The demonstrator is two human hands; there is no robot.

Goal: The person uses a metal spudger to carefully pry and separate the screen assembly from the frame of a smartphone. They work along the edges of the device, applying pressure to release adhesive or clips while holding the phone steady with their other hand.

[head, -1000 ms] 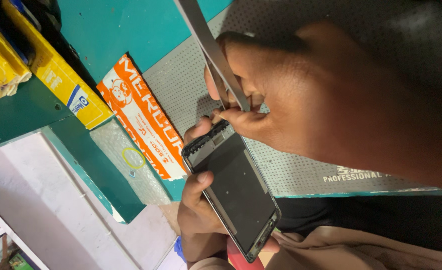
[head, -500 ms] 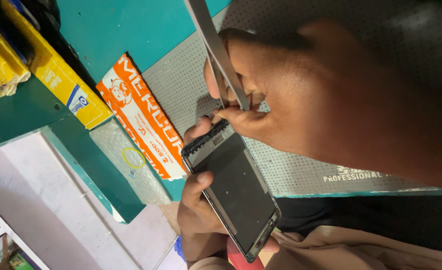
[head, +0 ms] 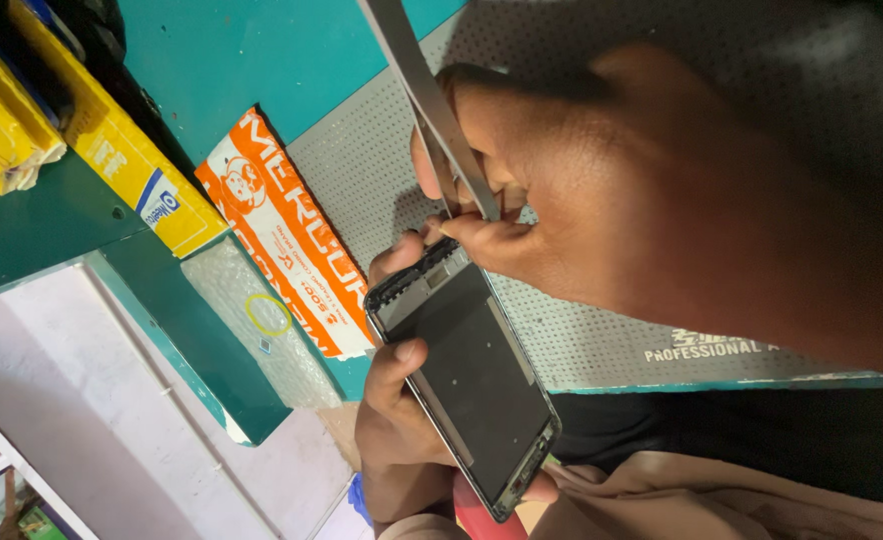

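A: Almost nothing has shifted since a second ago; the right hand (head: 602,210) still pinches the slim grey metal tweezers (head: 432,110) at the top edge of the opened black phone frame (head: 467,375).

B: And the left hand (head: 397,420) grips that frame from beneath, off the grey perforated mat (head: 582,340).

A: A slip could gouge the parts inside.

B: There's little room: the orange packet (head: 282,240) lies near.
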